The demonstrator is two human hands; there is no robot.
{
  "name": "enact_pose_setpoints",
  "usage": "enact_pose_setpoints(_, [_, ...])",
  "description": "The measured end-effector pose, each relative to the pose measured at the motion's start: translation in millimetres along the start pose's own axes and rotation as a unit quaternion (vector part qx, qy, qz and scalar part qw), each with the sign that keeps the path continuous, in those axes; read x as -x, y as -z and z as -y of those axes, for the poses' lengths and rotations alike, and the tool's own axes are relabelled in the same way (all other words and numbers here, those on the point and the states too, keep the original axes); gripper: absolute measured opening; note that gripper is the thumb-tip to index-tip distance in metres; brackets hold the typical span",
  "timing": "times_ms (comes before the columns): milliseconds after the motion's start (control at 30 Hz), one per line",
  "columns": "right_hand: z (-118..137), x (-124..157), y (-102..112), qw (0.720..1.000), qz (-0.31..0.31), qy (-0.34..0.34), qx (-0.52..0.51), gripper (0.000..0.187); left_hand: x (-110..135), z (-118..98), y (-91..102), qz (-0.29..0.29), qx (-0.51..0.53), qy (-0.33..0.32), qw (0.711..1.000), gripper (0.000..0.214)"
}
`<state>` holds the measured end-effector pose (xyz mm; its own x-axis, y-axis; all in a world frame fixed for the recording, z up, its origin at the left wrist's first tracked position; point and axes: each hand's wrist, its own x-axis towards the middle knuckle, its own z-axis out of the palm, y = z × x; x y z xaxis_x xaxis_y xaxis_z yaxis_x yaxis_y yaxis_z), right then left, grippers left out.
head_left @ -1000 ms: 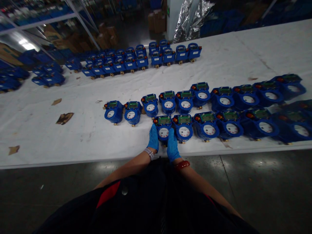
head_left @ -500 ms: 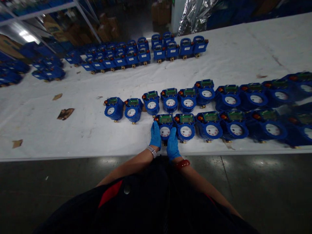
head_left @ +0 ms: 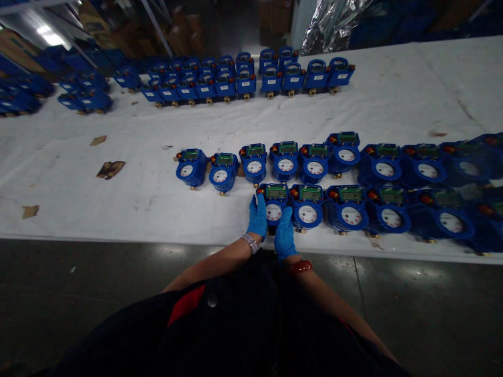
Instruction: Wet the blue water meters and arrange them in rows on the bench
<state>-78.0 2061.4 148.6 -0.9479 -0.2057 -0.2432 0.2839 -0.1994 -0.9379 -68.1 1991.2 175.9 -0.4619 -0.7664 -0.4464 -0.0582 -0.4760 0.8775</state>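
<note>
Blue meters (head_left: 348, 213) flank the held meter (head_left: 274, 208) rightward; another row (head_left: 285, 163) just behind.

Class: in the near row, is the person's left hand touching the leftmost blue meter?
Touching. The head view shows the left hand lying against the left side of the meter, overlapping its edge, no gap.

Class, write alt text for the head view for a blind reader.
The left hand and right hand, blue-gloved, clasp a meter at the left end of the near row on a white table. A second row lies behind; more meters line the far edge.
</note>
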Motion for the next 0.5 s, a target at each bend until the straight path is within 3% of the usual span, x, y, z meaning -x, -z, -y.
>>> enact_pose_setpoints(200, [-8,2,7,0.999,0.006,-0.02,0.046,0.102,-1,3,5.6,0.0,-0.012,0.001,1.0,0.061])
enact_pose_setpoints(500, [5,13,17,0.99,0.072,-0.032,0.114,0.08,-3,11,17.5,-0.006,-0.029,0.005,1.0,0.079])
